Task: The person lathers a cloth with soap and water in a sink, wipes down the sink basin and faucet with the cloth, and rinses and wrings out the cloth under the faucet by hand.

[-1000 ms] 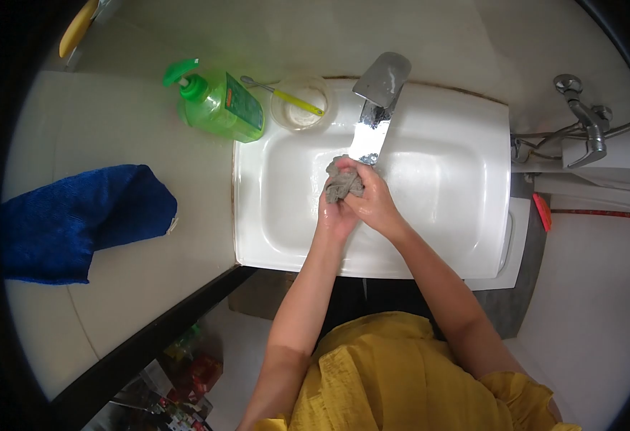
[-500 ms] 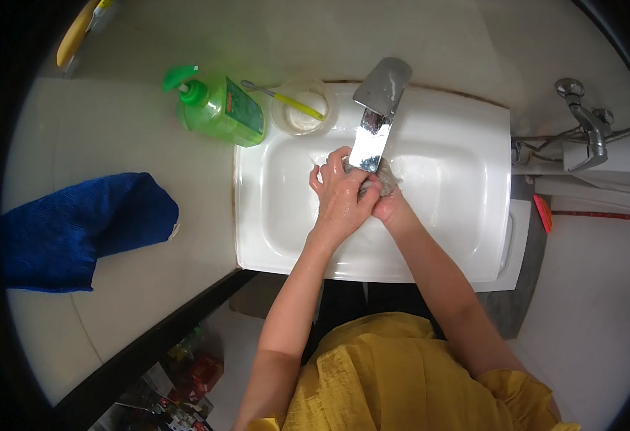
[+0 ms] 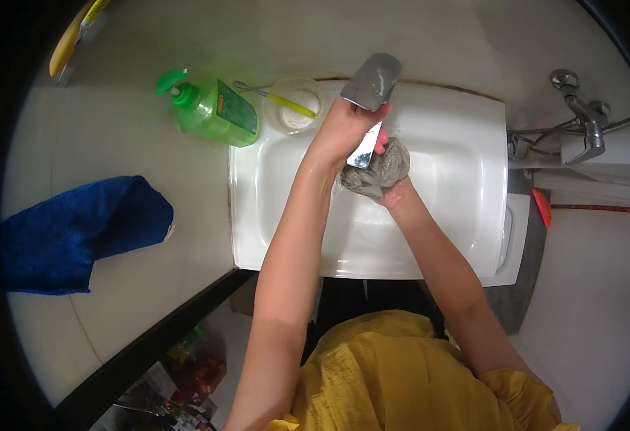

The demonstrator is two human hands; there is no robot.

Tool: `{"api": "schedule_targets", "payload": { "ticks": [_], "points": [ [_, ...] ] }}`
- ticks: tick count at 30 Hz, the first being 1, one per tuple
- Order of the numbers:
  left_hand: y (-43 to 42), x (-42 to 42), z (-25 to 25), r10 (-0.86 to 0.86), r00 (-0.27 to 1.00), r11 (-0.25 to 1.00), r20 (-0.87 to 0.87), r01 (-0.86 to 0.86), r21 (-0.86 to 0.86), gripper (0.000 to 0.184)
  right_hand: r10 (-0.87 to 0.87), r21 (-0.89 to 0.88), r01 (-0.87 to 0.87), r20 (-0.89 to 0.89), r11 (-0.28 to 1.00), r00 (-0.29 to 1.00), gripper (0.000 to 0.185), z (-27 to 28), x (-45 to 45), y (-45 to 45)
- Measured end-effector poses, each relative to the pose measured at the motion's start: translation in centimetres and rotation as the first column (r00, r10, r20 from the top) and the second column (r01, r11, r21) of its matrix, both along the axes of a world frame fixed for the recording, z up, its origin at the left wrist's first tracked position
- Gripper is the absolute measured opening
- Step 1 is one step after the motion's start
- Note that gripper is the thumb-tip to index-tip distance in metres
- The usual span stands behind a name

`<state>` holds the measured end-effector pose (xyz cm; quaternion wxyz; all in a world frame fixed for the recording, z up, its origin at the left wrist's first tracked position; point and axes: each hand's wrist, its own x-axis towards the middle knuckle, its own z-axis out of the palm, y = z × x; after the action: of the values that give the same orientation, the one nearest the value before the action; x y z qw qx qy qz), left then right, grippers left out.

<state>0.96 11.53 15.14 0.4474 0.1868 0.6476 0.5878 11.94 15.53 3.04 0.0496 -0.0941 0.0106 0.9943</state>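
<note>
My left hand [image 3: 344, 133] is wrapped round the body of the chrome faucet [image 3: 372, 81], thumb just below the lever and fingertips showing on the spout's right side. Under the spout, my right hand [image 3: 399, 195] holds a wet, crumpled grey cloth [image 3: 388, 164]; most of its fingers are hidden beneath the cloth. Both hands are over the white sink [image 3: 451, 215].
A green pump bottle [image 3: 218, 113] stands at the sink's back left corner, beside a clear cup [image 3: 291, 118] with a yellow-green toothbrush [image 3: 290, 105] across it. A blue towel [image 3: 89, 230] is at the left. A wall tap [image 3: 584, 118] is at the right.
My left hand has moved up from the cloth and taken hold of the faucet. The grey cloth now lies more spread out in my right hand, under the spout.
</note>
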Motion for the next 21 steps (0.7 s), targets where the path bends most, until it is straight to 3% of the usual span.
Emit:
{"api": "schedule_targets", "payload": {
  "ticks": [1,4,5,8,9,12,13,16,17,20,21],
  "points": [
    [-0.7,0.2,-0.2,-0.025,0.999,1.0,0.043,0.024,0.02,0.019,0.026,0.029,-0.025,-0.043,0.999,0.999,0.032,-0.1,0.2,0.3],
    [-4.2,1.7,-1.3,-0.038,0.986,0.994,0.165,0.02,0.107,0.027,-0.051,-0.055,0.062,0.192,0.997,0.98,0.034,1.2,1.7,1.0],
    [-5.3,2.5,-2.1,-0.008,0.978,0.988,0.209,-0.025,0.154,0.028,0.037,-0.03,-0.044,-0.2,0.999,0.979,0.032,2.3,2.3,1.3],
    [-7.4,3.8,-4.9,-0.017,0.898,0.927,0.44,-0.15,0.343,0.032,-0.067,0.173,0.016,0.291,0.985,0.954,0.033,5.9,4.3,1.2],
    [-7.6,3.8,-5.4,-0.045,0.853,0.891,0.519,-0.201,0.407,0.034,-0.104,0.245,0.009,0.377,0.97,0.921,0.035,6.5,4.7,1.5],
    [-5.5,5.6,-5.9,0.092,0.756,0.751,0.648,-0.48,0.454,0.04,-0.269,0.426,0.15,0.236,0.892,0.934,0.035,11.1,5.3,1.9],
    [-5.3,5.7,-6.5,-0.009,0.684,0.715,0.73,-0.506,0.482,0.042,-0.306,0.525,0.2,0.123,0.827,0.944,0.034,13.4,5.1,2.0],
    [-4.1,5.9,-4.6,0.096,0.541,0.745,0.836,-0.596,0.3,0.044,-0.332,0.695,0.361,-0.185,0.621,0.925,0.033,20.2,3.4,1.8],
    [-3.5,5.6,-4.7,0.154,0.605,0.768,0.781,-0.571,0.292,0.039,-0.326,0.708,0.402,-0.25,0.58,0.912,0.033,21.7,2.3,2.0],
    [-3.5,3.1,-5.8,-0.031,0.617,0.823,0.786,-0.431,0.371,0.032,-0.255,0.741,0.378,-0.282,0.555,0.925,0.032,22.7,-1.3,3.4],
    [-2.9,3.0,-3.8,0.116,0.64,0.846,0.759,-0.464,0.262,0.03,-0.268,0.684,0.382,-0.273,0.622,0.924,0.028,22.3,-2.8,3.7]
  ]
}}
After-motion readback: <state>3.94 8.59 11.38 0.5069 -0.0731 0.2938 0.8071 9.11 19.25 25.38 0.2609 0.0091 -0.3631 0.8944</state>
